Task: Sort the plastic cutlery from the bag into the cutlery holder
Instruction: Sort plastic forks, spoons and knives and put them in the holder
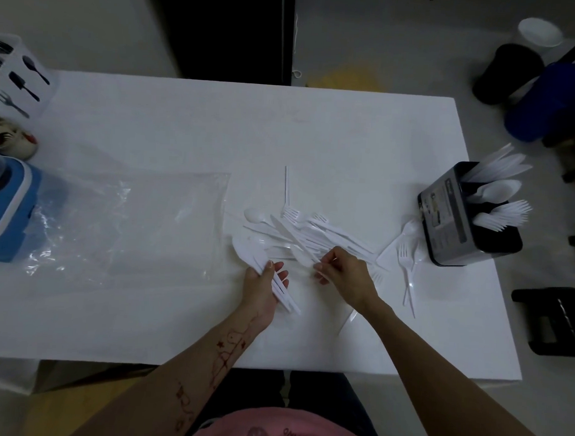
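While the left hand point(264, 290) is clamped on a small bundle of white knives point(261, 269), blades pointing away up-left, the right hand point(344, 268) pinches a single piece at the near edge of the loose cutlery pile point(308, 233) mid-desk; which kind it is, can't tell. White desk point(185, 123). Empty clear bag point(133, 222) lies flat left of the pile. Two forks point(406, 271) and a spoon sit apart, between pile and holder. Cutlery holder point(455, 220) stands at the right desk edge, three compartments: knives farthest, spoons middle, forks nearest. Blue container point(6, 214) at left edge.
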`<state>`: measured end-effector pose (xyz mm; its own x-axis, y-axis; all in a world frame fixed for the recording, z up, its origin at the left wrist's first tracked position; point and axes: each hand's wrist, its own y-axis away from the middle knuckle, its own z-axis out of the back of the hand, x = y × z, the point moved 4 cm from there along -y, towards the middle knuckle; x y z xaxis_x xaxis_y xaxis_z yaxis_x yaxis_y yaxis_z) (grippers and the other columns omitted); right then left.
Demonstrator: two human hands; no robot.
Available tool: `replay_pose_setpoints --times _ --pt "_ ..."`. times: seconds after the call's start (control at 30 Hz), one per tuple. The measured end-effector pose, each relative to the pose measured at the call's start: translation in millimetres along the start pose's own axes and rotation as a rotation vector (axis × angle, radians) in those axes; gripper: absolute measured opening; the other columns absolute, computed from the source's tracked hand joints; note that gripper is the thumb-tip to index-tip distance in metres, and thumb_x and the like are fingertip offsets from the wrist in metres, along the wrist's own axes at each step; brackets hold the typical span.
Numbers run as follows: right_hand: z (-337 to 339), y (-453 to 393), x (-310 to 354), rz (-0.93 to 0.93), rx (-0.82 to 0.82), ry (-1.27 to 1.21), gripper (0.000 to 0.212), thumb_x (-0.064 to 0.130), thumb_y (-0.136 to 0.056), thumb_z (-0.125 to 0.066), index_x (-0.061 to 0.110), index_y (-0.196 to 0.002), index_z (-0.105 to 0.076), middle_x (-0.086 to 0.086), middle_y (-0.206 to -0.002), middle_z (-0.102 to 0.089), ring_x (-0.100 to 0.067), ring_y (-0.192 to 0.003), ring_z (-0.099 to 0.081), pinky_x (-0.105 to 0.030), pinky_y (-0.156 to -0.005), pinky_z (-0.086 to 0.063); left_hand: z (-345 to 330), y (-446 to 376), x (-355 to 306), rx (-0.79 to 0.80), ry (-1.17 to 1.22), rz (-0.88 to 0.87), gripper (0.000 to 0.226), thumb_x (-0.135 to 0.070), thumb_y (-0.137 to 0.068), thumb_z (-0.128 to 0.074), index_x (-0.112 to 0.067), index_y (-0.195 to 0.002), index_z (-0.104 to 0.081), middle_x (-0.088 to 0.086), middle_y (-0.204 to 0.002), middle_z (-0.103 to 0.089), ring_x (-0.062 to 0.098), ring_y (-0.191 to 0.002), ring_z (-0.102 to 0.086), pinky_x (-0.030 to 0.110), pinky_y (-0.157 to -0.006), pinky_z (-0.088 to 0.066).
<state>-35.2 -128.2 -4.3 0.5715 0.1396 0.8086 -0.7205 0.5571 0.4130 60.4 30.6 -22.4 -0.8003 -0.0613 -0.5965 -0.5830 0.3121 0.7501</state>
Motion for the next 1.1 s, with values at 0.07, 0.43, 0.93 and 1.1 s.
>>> replay_pose_setpoints --times 0.07,0.43,0.93,1.1 --pt "0 -2 2 -0.024 0.000 0.012 0.014 0.023 -0.093 -0.066 0.011 -0.090 -0.059 0.000 -0.081 -0.074 -0.012 -0.065 -0.070 -0.015 -0.052 -0.050 -2 1 -2 0.026 -0.006 -0.007 0.015 -0.011 -0.101 -0.043 -0.008 -0.094 -0.057 0.008 -0.100 -0.062 0.023 -0.093 -0.062 0.034 -0.081 -0.051" --pt "-13 9 22 0.198 0.068 0.080 0.009 0.016 -0.085 -0.075 0.011 -0.080 -0.071 0.004 -0.070 -0.070 -0.006 -0.060 -0.067 -0.011 -0.053 -0.045 -12 -2 -12 0.065 0.155 -0.031 0.020 -0.007 -0.099 -0.045 -0.003 -0.116 -0.055 0.013 -0.106 -0.065 0.020 -0.089 -0.068 0.036 -0.079 -0.058" --pt "-5 10 -11 -0.014 -0.064 0.442 0.011 0.028 -0.092 -0.061 0.018 -0.093 -0.056 0.002 -0.088 -0.065 -0.019 -0.082 -0.061 -0.033 -0.069 -0.049 -2 -6 -10 0.027 0.036 -0.043 0.009 0.002 -0.092 -0.056 -0.006 -0.088 -0.054 0.006 -0.078 -0.054 0.014 -0.067 -0.055 0.024 -0.062 -0.054" --pt "-17 13 15 0.200 0.078 0.211 0.011 0.018 -0.089 -0.071 0.011 -0.086 -0.063 0.004 -0.079 -0.071 -0.004 -0.064 -0.068 -0.014 -0.061 -0.049 -10 -4 -8 0.071 0.078 -0.044 0.026 0.004 -0.091 -0.055 -0.001 -0.117 -0.053 0.013 -0.105 -0.063 0.021 -0.094 -0.063 0.024 -0.077 -0.054"
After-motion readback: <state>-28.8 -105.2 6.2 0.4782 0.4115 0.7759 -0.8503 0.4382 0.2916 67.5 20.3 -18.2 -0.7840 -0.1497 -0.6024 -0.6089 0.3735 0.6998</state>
